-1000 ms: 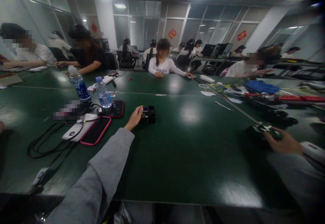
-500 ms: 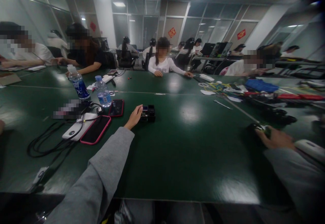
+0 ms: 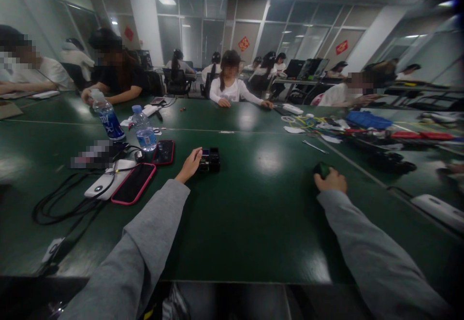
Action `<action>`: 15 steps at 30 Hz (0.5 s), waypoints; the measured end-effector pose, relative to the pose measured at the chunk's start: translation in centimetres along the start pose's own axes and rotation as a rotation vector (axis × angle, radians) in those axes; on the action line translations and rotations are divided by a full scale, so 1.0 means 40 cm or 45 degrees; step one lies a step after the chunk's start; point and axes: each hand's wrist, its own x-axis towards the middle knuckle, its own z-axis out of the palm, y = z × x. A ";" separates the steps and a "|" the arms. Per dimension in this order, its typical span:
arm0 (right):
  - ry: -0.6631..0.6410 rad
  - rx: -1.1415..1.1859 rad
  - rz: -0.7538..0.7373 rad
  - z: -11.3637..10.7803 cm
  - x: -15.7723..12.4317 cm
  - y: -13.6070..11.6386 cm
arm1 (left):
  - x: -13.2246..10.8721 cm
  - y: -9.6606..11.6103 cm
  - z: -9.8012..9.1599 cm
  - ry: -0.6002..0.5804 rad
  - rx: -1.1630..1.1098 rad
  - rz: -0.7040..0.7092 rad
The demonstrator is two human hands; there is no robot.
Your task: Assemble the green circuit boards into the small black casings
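My left hand (image 3: pixel 190 165) is closed at the left side of a small black boxy device (image 3: pixel 213 159), which sits on the dark green table (image 3: pixel 253 223). Its fingertips rest against the device, whose exact kind I cannot make out. Over the table to the right, my right hand (image 3: pixel 331 181) wraps round a dark green rounded object (image 3: pixel 321 169). Only the far end of this object shows past my fingers, and its kind is unclear. Between the two hands lies a wide stretch of tabletop.
On the left are a pink-edged phone (image 3: pixel 134 183), a white power bank (image 3: pixel 103 182), black cables, and two bottles, one clear (image 3: pixel 145 131). A metal wrench-like tool (image 3: pixel 315 147) lies back right, near tangled wires. A person (image 3: pixel 232 85) sits opposite.
My right hand has moved left from the right side of the table, carrying the dark green object. My left hand stays at the black device. The view has shifted slightly.
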 end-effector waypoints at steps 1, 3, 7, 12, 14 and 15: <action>-0.144 0.018 -0.058 0.012 -0.016 -0.065 | 0.000 0.001 0.000 0.004 0.004 0.001; -0.277 0.076 -0.215 0.040 -0.045 -0.200 | -0.002 0.003 -0.001 -0.001 0.006 -0.009; -0.298 0.262 -0.447 0.080 -0.139 -0.457 | -0.004 0.000 -0.003 -0.012 0.008 0.007; -0.125 0.493 -0.933 0.061 -0.340 -0.655 | 0.000 -0.014 0.002 0.006 0.002 0.023; -0.218 0.485 -1.186 0.056 -0.402 -0.673 | 0.003 -0.017 0.003 0.030 0.008 0.058; -0.277 0.476 -1.273 0.055 -0.422 -0.671 | 0.003 -0.017 0.004 0.040 0.014 0.067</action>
